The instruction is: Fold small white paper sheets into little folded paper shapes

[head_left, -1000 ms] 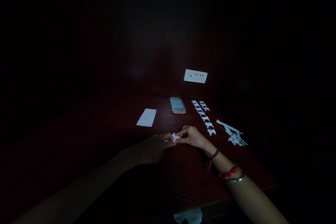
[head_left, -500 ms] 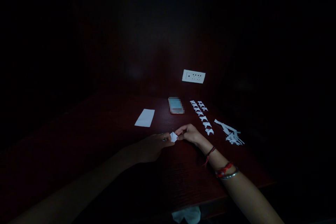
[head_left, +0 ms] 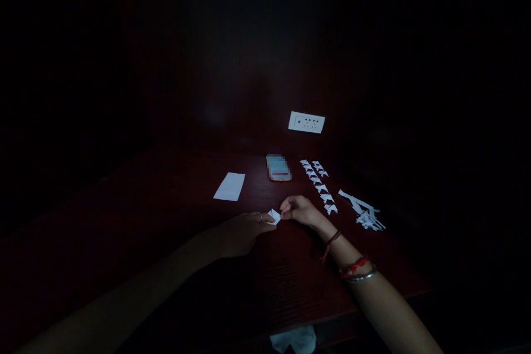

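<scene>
Small white paper piece [head_left: 274, 216] is pinched between left hand [head_left: 243, 231] and right hand [head_left: 299, 211], fingers of both closed on it, low over the dark desk [head_left: 166, 215]. Row of folded pieces [head_left: 318, 186] lies just right of the hands; paper scraps [head_left: 365, 213] further right; blank sheet [head_left: 229, 186] behind left.

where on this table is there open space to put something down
Bare wood shows left of the flat paper sheet and the left hand, and near the front edge between both forearms. It is crowded on the right: folded paper pieces, paper scraps, right hand.
</scene>
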Demonstrator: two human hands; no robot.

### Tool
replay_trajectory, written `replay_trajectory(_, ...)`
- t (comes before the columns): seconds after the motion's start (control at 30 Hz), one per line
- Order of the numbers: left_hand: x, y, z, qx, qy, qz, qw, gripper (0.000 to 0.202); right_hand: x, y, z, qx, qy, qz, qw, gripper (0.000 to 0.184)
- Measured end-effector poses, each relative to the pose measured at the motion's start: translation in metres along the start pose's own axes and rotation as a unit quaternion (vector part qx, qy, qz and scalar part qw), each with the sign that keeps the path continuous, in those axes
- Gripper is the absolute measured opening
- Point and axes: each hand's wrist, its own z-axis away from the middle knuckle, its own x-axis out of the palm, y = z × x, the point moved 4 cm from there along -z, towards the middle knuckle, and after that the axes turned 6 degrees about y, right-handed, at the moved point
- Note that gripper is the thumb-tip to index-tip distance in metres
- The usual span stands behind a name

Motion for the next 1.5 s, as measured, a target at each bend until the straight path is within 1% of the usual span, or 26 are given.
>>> replay_trajectory(0.13,0.001,-0.001,0.001,-0.001,0.0,0.014,1.0,0.062,-0.009,0.002,0.0,-0.012,0.033,0.024,0.999,0.014)
replay_trajectory(0.23,-0.002,-0.001,0.002,-0.006,-0.007,0.019,1.0,0.063,-0.008,0.003,0.002,-0.024,0.016,0.013,1.0,0.014)
replay_trajectory(0.33,-0.008,0.002,0.001,-0.011,-0.015,0.02,1.0,0.062,-0.003,0.004,0.001,-0.045,-0.012,0.003,0.999,0.024)
replay_trajectory(0.4,-0.011,0.005,0.0,-0.01,-0.02,0.02,1.0,0.06,0.0,0.006,-0.002,-0.047,-0.012,0.017,0.999,0.026)
replay_trajectory(0.53,-0.011,0.006,0.0,-0.014,-0.027,0.017,0.999,0.059,-0.001,0.01,-0.006,-0.017,0.02,0.037,0.999,0.014)
replay_trajectory(0.6,-0.01,0.004,0.001,-0.015,-0.028,0.015,0.999,0.058,-0.004,0.007,-0.004,-0.019,0.038,0.036,0.998,0.013)
replay_trajectory(0.67,-0.008,0.002,0.002,-0.018,-0.026,0.009,0.999,0.059,-0.006,-0.002,0.0,-0.066,0.047,0.045,0.996,0.018)
replay_trajectory(0.7,-0.008,0.001,0.002,-0.019,-0.025,0.006,0.999,0.059,-0.007,-0.009,0.003,-0.125,0.048,0.062,0.989,0.021)
replay_trajectory(0.77,-0.007,0.0,0.003,-0.017,-0.026,0.0,1.0,0.06,-0.004,-0.022,0.009,-0.231,0.012,0.105,0.967,0.022)
replay_trajectory(0.8,-0.007,0.0,0.003,-0.014,-0.027,-0.001,1.0,0.061,-0.002,-0.027,0.012,-0.267,-0.008,0.129,0.955,0.021)
replay_trajectory(0.87,-0.007,0.0,0.003,-0.011,-0.028,-0.001,1.0,0.062,0.001,-0.031,0.016,-0.296,-0.034,0.172,0.939,0.02)
replay_trajectory(1.03,-0.009,0.001,0.002,-0.015,-0.016,0.009,1.0,0.059,0.003,-0.035,0.02,-0.323,-0.043,0.253,0.911,0.023)
replay_trajectory(1.13,-0.011,0.001,0.002,-0.016,-0.009,0.009,1.0,0.059,0.002,-0.036,0.022,-0.33,-0.038,0.264,0.906,0.024)
replay_trajectory(1.37,-0.008,-0.003,0.003,-0.003,-0.014,-0.008,1.0,0.057,0.002,-0.037,0.023,-0.332,-0.038,0.242,0.911,0.022)
replay_trajectory(1.5,-0.005,-0.003,0.001,-0.008,-0.01,-0.02,1.0,0.057,0.004,-0.034,0.017,-0.291,0.006,0.209,0.933,0.019)
